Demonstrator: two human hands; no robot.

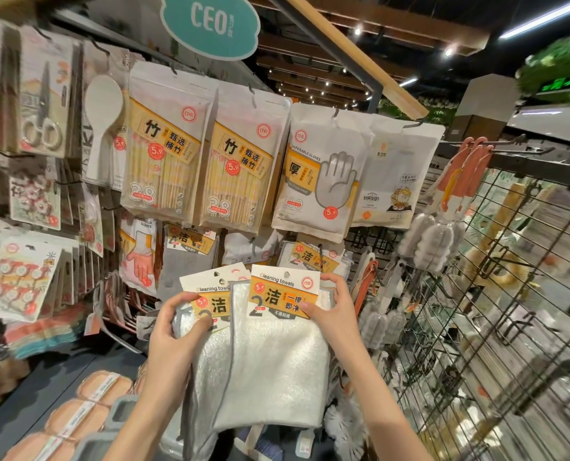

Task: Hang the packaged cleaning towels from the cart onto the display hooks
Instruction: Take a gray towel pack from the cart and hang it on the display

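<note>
A shop's hook wall (210, 154) stood crowded with hanging packs. The person's left hand (173, 331) and right hand (333, 311) each pinched a cleaning towel pack (277, 354) below it. Probably mid-hanging; next, thread a header hole onto a hook.

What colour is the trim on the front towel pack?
Grey trim on a white front towel pack, clearest in the head view.

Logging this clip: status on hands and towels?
Left hand grips rear white cleaning-towel pack. Right hand pinches front white cleaning-towel pack. Neither hung yet; nothing blocking.
</note>
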